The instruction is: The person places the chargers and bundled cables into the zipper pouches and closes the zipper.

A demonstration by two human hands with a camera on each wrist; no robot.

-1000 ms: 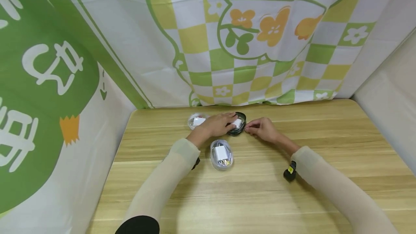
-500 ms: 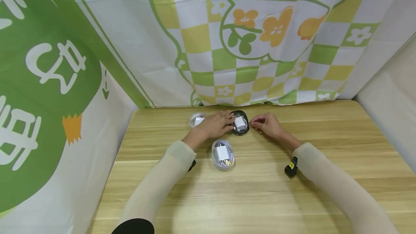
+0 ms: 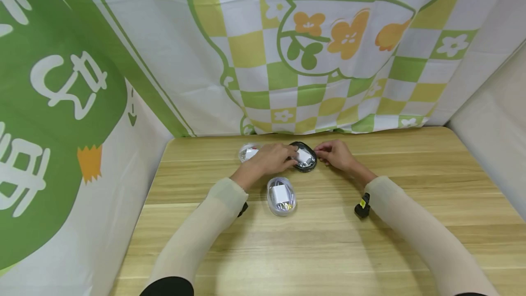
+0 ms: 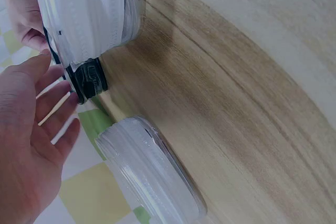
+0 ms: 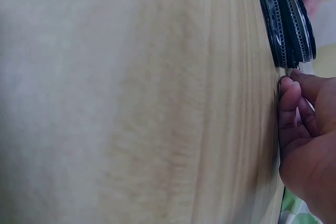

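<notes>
A clear oval zip case with black trim (image 3: 314,163) lies at the back of the table, a white block inside it. At its left side my left hand (image 3: 271,159) holds the edge, thumb and fingers spread along it, as the left hand (image 4: 26,135) in the left wrist view also shows. My right hand (image 3: 338,155) pinches at the case's right edge. In the right wrist view, the thumb and forefinger of that right hand (image 5: 315,140) close at the end of the black zipper (image 5: 289,30), on what looks like its pull, mostly hidden by the fingertips.
Nearer me lies a clear oval case (image 3: 281,209) with a white plug-like block and cable inside. Another clear case (image 3: 245,153) lies behind the left wrist, partly hidden. A patterned curtain (image 3: 283,99) hangs along the back edge of the wooden table (image 3: 312,250).
The left fingers have slid from the top of the black-trimmed case to its left side. The right hand moved slightly away to the right, then came back against the edge.
</notes>
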